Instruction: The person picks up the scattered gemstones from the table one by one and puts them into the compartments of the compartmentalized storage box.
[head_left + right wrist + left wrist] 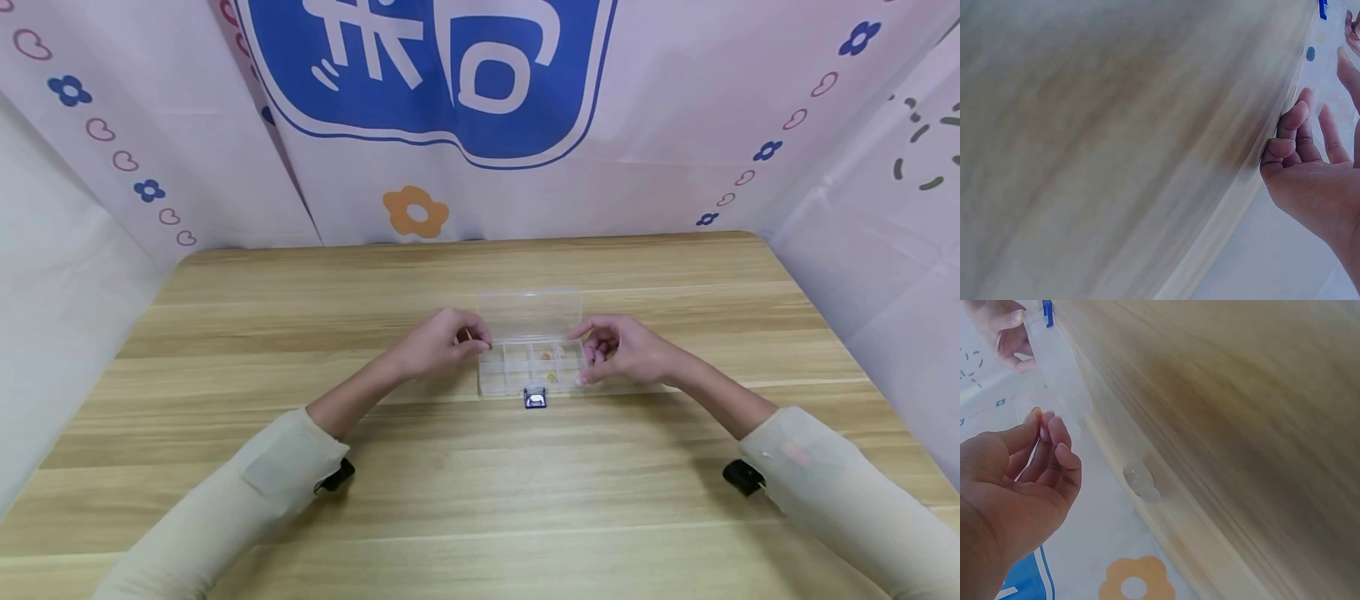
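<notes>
A clear plastic compartment box (517, 367) stands on the table with its transparent lid (528, 312) raised at the back. A blue clasp (535, 397) sits at the middle of its front edge. Over the box's left end, my left hand (446, 343) pinches a small orange-brown piece (1039, 414) between thumb and fingertip, most of it hidden. At the other end, my right hand (630, 350) holds the box, thumb at the front corner and index finger near the hinge. A few small pieces, one yellow (552, 377) and one orange (546, 357), lie in the right-hand compartments.
The wooden table (480, 492) extends around the box on all sides. Behind it hangs a white printed curtain (360, 192) with a blue sign. Black wrist devices (744, 477) show beneath both sleeves. A clear, rounded spot (1140, 479) shows in the left wrist view.
</notes>
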Tool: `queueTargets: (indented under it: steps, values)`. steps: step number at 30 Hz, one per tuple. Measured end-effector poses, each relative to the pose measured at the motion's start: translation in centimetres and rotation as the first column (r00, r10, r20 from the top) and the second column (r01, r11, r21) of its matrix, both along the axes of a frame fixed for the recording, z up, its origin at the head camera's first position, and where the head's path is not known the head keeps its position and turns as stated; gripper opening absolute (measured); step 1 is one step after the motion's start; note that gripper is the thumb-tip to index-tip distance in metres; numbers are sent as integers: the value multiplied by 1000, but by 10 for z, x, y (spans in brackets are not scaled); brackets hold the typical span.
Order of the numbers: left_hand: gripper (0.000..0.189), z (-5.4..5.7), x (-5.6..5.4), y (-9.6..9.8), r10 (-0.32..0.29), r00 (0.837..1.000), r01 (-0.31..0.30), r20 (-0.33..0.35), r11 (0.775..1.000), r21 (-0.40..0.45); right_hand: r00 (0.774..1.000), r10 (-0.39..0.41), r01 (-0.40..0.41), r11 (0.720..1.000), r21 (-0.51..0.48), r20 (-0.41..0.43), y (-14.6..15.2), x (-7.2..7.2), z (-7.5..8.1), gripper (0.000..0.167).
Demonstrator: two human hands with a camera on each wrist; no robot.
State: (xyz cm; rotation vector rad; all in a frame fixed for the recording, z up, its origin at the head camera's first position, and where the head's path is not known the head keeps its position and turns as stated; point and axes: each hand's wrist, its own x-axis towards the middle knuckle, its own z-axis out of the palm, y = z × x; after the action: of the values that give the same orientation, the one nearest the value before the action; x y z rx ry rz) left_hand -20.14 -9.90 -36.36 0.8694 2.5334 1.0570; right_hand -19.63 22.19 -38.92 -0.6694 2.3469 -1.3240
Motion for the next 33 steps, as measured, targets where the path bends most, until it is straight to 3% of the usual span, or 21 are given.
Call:
queueTargets:
  steps: [17, 33]
  values:
    - [4, 3, -6, 21, -16, 1000, 17, -19, 999, 33, 1000, -2, 2, 1000, -9, 12, 0, -1, 0, 58]
    - [6, 1, -14, 36, -52, 997, 52, -50, 999, 1, 1000, 8, -8, 1000, -21, 2, 1, -3, -2, 57]
